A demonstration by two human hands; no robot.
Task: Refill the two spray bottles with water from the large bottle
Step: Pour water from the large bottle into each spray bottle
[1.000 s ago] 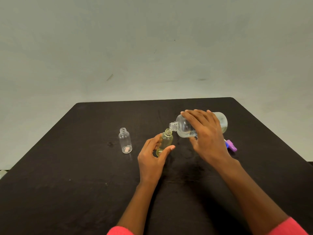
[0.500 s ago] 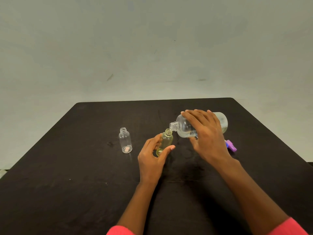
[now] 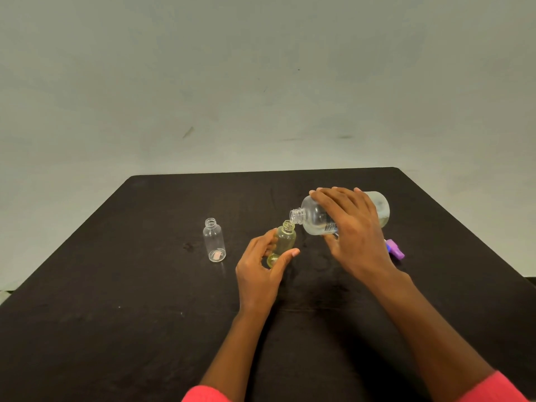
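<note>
My right hand point(image 3: 352, 227) grips the large clear bottle point(image 3: 316, 216), tipped on its side with its open neck pointing left, just over the mouth of the small yellowish spray bottle point(image 3: 285, 239). My left hand point(image 3: 262, 268) holds that small bottle upright between thumb and fingers on the black table point(image 3: 116, 314). A second small clear spray bottle point(image 3: 214, 240) stands uncapped and alone further left.
A purple and blue spray cap point(image 3: 395, 248) lies on the table behind my right wrist. The table's far edge runs just beyond the large bottle, with a pale wall behind it.
</note>
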